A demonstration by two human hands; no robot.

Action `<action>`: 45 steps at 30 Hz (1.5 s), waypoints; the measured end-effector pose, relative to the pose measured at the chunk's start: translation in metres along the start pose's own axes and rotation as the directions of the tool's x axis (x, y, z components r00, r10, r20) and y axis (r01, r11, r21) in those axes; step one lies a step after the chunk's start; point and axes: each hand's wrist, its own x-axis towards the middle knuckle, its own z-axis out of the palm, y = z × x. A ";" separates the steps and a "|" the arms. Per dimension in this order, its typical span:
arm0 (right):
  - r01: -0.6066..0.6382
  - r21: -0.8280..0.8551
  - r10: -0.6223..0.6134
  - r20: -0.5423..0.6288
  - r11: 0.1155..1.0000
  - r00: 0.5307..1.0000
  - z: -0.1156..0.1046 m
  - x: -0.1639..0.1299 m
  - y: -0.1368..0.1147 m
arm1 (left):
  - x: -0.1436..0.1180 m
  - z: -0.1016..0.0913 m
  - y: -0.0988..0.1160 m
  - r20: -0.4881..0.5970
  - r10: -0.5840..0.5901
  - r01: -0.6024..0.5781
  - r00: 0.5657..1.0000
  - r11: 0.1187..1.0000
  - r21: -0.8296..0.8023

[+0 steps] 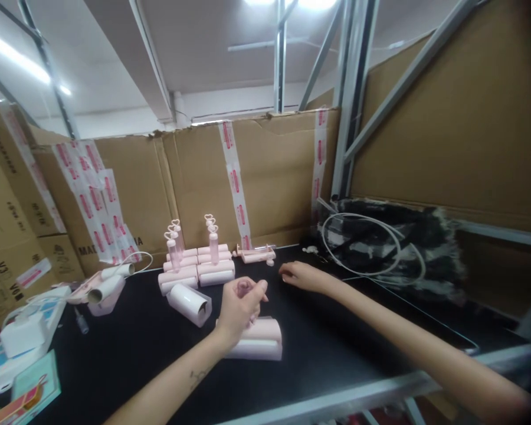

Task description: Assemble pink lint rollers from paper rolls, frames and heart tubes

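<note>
My left hand (243, 304) is closed above a pale pink and white roller-shaped holder (265, 341) near the middle of the table. Its fingers curl round something that may be small and pinkish, mostly hidden. Farther right, my right hand (298, 276) hangs low over the table, fingers bent and close together; what they hold, if anything, is hidden. Just left of my left hand lies a white roll in a pink tray (189, 302). Behind stand rows of similar pink holders (216, 273), several bearing upright clear pink tubes with heart-shaped tops (213, 245).
Small pink parts (256, 254) lie at the back. White rolls (104, 289) and a power strip (48, 324) are at the left, with a teal card (38, 383). A coiled white cable (363, 245) rests on a dark bundle at the right. Cardboard walls (274, 177) enclose the black tabletop.
</note>
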 end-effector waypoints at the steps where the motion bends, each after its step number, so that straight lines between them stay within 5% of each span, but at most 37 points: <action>1: 0.002 0.012 -0.002 0.000 1.000 1.000 0.001 -0.002 -0.002 | -0.001 0.000 0.000 -0.009 0.006 -0.006 1.000 1.000 -0.011; 10: -0.065 0.170 0.070 -0.026 0.983 0.997 0.008 -0.036 0.006 | -0.003 -0.003 -0.005 0.060 0.009 0.008 0.998 0.960 -0.280; 13: -0.085 0.356 0.122 -0.082 0.930 0.989 -0.006 -0.027 -0.015 | -0.002 -0.005 -0.006 0.094 -0.005 0.035 0.996 0.946 -0.324; 14: -0.067 0.502 0.147 -0.121 0.862 0.982 -0.015 -0.023 -0.030 | -0.002 -0.006 -0.006 0.100 -0.011 0.043 0.995 0.946 -0.322; 16: 0.065 0.829 0.165 -0.186 0.555 0.969 -0.034 -0.016 -0.067 | -0.002 -0.006 -0.005 0.099 -0.020 0.051 0.995 0.947 -0.317; 18: 0.218 0.932 0.169 -0.274 0.289 0.947 -0.053 -0.011 -0.108 | -0.002 -0.005 -0.004 0.088 -0.034 0.060 0.996 0.948 -0.312; 19: 0.269 0.931 0.154 -0.311 0.247 0.938 -0.060 -0.010 -0.127 | -0.002 -0.005 -0.003 0.077 -0.049 0.070 0.996 0.950 -0.305; 24: 0.271 0.907 0.029 -0.296 0.324 0.955 -0.068 -0.012 -0.171 | -0.002 -0.003 -0.003 -0.036 -0.121 0.109 0.992 0.962 -0.250; 35: 0.204 0.914 -0.004 -0.217 0.351 0.976 -0.074 -0.019 -0.174 | -0.003 0.004 0.004 -0.124 -0.098 0.075 0.987 0.981 -0.178; 45: 0.252 0.833 0.088 -0.335 0.493 0.938 -0.074 -0.025 -0.185 | -0.004 0.005 0.009 -0.121 -0.076 0.054 0.990 0.983 -0.178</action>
